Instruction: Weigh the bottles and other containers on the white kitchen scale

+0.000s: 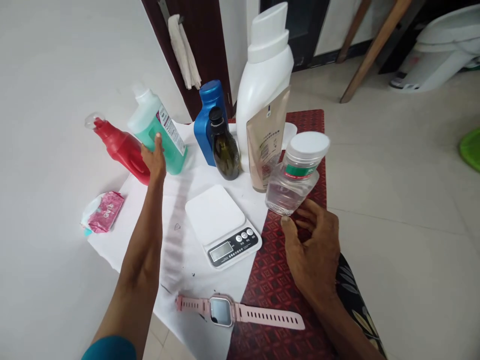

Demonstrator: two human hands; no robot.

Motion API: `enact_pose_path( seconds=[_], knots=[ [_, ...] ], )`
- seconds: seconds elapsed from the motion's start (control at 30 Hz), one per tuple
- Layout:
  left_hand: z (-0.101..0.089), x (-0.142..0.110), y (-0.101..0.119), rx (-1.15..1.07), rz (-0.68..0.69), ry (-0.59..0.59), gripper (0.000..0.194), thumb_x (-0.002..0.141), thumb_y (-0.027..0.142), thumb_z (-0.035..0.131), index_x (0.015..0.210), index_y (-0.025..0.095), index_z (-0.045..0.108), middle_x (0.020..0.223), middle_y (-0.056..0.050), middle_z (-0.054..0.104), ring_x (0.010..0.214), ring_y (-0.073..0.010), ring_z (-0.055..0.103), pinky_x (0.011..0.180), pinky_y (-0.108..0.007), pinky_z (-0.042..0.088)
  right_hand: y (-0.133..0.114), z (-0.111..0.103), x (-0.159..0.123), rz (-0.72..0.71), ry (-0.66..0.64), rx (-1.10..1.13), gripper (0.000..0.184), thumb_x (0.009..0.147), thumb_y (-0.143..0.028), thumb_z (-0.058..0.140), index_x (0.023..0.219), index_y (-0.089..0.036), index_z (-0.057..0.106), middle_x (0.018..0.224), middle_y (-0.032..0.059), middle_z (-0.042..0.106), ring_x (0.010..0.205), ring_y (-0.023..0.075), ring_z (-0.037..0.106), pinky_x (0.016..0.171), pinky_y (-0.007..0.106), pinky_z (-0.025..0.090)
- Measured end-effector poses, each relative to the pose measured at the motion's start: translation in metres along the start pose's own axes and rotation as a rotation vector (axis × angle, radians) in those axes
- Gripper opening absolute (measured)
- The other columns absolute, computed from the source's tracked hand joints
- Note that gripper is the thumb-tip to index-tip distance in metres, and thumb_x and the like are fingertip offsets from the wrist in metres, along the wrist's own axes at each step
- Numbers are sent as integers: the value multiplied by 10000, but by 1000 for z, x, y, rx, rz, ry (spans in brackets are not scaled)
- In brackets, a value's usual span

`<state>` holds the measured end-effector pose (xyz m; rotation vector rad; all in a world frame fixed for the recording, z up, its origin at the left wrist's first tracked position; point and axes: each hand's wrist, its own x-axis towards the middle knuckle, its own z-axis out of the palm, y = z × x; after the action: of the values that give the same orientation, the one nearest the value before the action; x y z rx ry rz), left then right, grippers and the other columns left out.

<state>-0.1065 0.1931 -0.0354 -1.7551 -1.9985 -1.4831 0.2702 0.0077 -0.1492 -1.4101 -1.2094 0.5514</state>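
My left hand (154, 161) reaches forward and its fingers grip the side of a green liquid bottle (159, 131) with a white cap and a label. My right hand (313, 240) holds the base of a clear plastic jar (294, 175) with a white lid and green band, tilted just above the red patterned mat (273, 280). A white digital kitchen scale (222, 225) sits between my two hands on a white cloth (180, 250).
A red bottle (120, 146) leans left of the green one. Behind the scale stand a blue bottle (207, 120), a dark glass bottle (225, 147), a beige pouch (267, 137) and a large white jug (264, 75). A pink smartwatch (232, 311) lies near me, a pink packet (103, 212) at left.
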Motion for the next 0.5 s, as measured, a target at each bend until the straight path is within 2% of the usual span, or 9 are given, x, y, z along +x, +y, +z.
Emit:
enact_pose_path(
  seconds=[0.1, 0.2, 0.27, 0.33, 0.43, 0.5],
  knots=[
    [0, -3, 15, -94, -227, 80, 831, 864, 1023, 107, 757, 235, 347, 682, 54, 402, 767, -78, 670, 681, -296, 458, -1, 0, 0, 0, 10, -12, 475, 974, -396, 679, 1416, -236, 610, 1353, 158, 646, 1173, 318, 717, 986, 562, 654],
    [-7, -17, 29, -132, -288, 132, 777, 900, 966, 53, 741, 249, 307, 634, 67, 332, 688, -65, 627, 628, -297, 412, -2, 0, 0, -1, 12, -17, 461, 972, -382, 674, 1404, -233, 614, 1336, 147, 649, 1164, 301, 715, 979, 545, 659],
    [-16, -34, 37, -175, -321, 214, 738, 935, 946, 146, 734, 255, 308, 602, 75, 322, 606, -59, 570, 593, -291, 398, -2, 0, 1, -3, 13, -15, 452, 972, -379, 671, 1396, -236, 616, 1332, 141, 652, 1157, 292, 716, 975, 534, 661],
    [-30, -54, 42, -226, -352, 314, 721, 929, 945, 313, 718, 256, 327, 572, 80, 342, 531, -56, 492, 548, -282, 396, -1, 0, 0, -6, 15, -12, 451, 972, -382, 669, 1394, -231, 616, 1333, 143, 653, 1155, 289, 716, 977, 530, 660],
    [-56, -87, 52, -263, -360, 450, 679, 829, 882, 590, 690, 260, 355, 526, 87, 349, 464, -68, 379, 466, -285, 360, -1, 1, 0, -3, 10, -5, 456, 976, -384, 665, 1400, -226, 607, 1341, 148, 650, 1166, 290, 712, 986, 530, 655],
    [-76, -109, 58, -272, -366, 547, 604, 737, 772, 710, 679, 263, 390, 497, 93, 341, 443, -80, 340, 431, -292, 327, -1, 1, 0, -14, 10, 0, 454, 977, -387, 663, 1397, -227, 600, 1347, 156, 649, 1170, 293, 708, 986, 531, 652]
  ],
)
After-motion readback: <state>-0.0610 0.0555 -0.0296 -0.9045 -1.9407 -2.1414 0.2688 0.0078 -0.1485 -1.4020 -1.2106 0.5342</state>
